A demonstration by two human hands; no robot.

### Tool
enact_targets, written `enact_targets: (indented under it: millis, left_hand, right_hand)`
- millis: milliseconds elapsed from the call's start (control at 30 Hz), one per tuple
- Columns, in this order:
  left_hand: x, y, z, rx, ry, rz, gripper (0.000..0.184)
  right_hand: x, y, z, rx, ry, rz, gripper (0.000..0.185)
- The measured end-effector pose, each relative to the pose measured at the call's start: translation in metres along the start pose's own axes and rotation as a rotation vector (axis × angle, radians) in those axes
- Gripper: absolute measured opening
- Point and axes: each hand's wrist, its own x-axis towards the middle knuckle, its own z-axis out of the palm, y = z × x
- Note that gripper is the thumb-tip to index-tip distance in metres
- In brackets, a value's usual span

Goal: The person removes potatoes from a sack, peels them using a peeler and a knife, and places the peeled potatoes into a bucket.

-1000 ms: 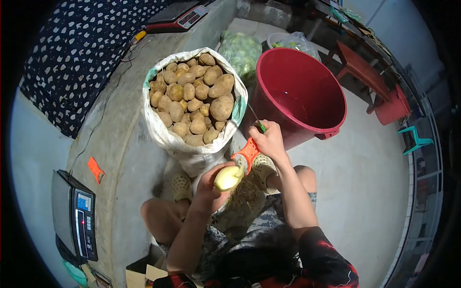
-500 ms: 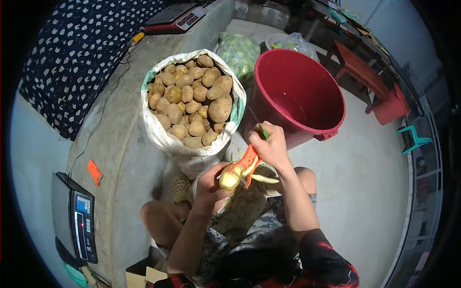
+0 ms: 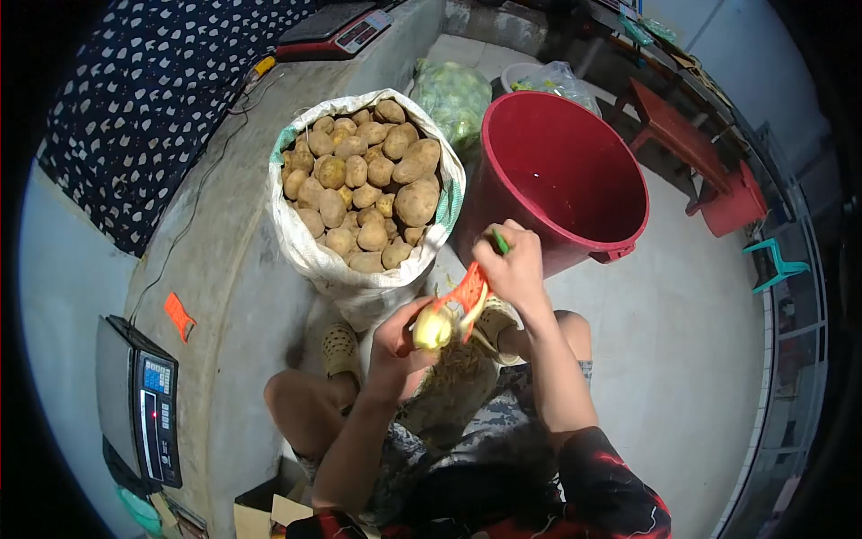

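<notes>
Sack (image 3: 314,265) of brown potatoes (image 3: 355,171) standing ahead, red bucket (image 3: 516,193) just right of it, black scale (image 3: 154,422) far left, left hand (image 3: 391,346) with fingers wrapping a pale potato (image 3: 433,330), right hand (image 3: 516,274) with fingers holding an orange peeler (image 3: 469,286) against it.

Fisheye view: black corners, left wall (image 3: 67,251) and right floor (image 3: 673,386) edge bowed. Floor brightly lit. Glare on pale potato (image 3: 433,330), lit face nearly washed out. Peeler (image 3: 469,289) smeared by motion; sack (image 3: 310,251) fairly crisp. Shadow on near side of bucket (image 3: 557,144), deeper under far bench (image 3: 675,130).
</notes>
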Motion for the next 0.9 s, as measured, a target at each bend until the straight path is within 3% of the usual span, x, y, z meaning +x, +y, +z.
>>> enact_targets:
  millis: [100, 133, 200, 233, 300, 333, 433, 467, 533, 567, 633, 667, 700, 767, 800, 833, 900]
  left_hand:
    - [0.001, 0.002, -0.003, -0.138, -0.075, -0.071, 0.096]
    - [0.002, 0.003, -0.001, -0.109, -0.047, -0.073, 0.094]
    - [0.001, 0.002, 0.004, -0.021, 0.016, -0.044, 0.091]
    - [0.0, 0.001, 0.004, -0.023, 0.021, -0.046, 0.091]
    - [0.0, 0.001, 0.005, -0.062, -0.005, -0.001, 0.078]
    - [0.002, 0.007, 0.012, -0.047, 0.049, -0.079, 0.096]
    - [0.001, 0.001, 0.0, -0.087, -0.09, -0.006, 0.095]
    - [0.001, -0.002, -0.004, -0.059, -0.076, -0.009, 0.096]
    - [0.002, -0.002, 0.0, 0.006, -0.014, -0.022, 0.098]
    - [0.002, -0.002, 0.004, 0.076, 0.051, -0.036, 0.1]
    - [0.0, -0.004, 0.005, 0.055, 0.101, -0.035, 0.103]
    - [0.0, -0.008, -0.002, -0.012, 0.04, 0.006, 0.098]
    - [0.001, -0.01, -0.005, -0.082, -0.025, 0.051, 0.093]
    - [0.0, -0.003, 0.0, -0.153, -0.046, 0.027, 0.091]
    - [0.001, -0.003, 0.0, -0.113, -0.024, 0.01, 0.091]
    - [0.002, -0.004, 0.001, -0.078, 0.003, -0.003, 0.092]
    - [0.002, -0.007, 0.003, -0.04, 0.037, -0.006, 0.09]
  right_hand:
    - [-0.001, 0.035, 0.016, 0.318, -0.104, 0.36, 0.026]
    - [-0.001, 0.016, 0.01, 0.316, -0.102, 0.36, 0.026]
    - [-0.002, -0.021, -0.005, 0.162, -0.077, 0.08, 0.026]
    - [-0.002, -0.026, -0.008, 0.162, -0.082, 0.083, 0.026]
    - [-0.002, -0.029, -0.014, -0.115, 0.013, -0.18, 0.027]
    - [0.0, -0.01, -0.004, -0.019, -0.024, -0.051, 0.027]
    - [0.004, 0.018, 0.009, 0.252, -0.149, 0.384, 0.024]
    - [-0.001, 0.022, 0.009, 0.253, -0.144, 0.385, 0.024]
    - [-0.003, -0.013, -0.004, 0.204, -0.089, 0.097, 0.023]
    - [-0.002, -0.017, -0.007, 0.203, -0.096, 0.098, 0.023]
    - [-0.004, -0.02, -0.011, -0.075, 0.015, -0.193, 0.02]
    - [-0.001, -0.005, -0.003, 0.004, 0.017, -0.008, 0.02]
    - [0.0, 0.013, 0.002, 0.002, 0.021, -0.011, 0.02]
    - [0.001, 0.038, 0.01, 0.24, -0.075, 0.365, 0.02]
    - [-0.001, 0.019, 0.004, 0.31, -0.103, 0.335, 0.021]
    - [-0.003, 0.004, 0.001, 0.261, -0.083, 0.158, 0.021]
    - [-0.005, -0.026, -0.013, -0.024, -0.069, -0.113, 0.021]
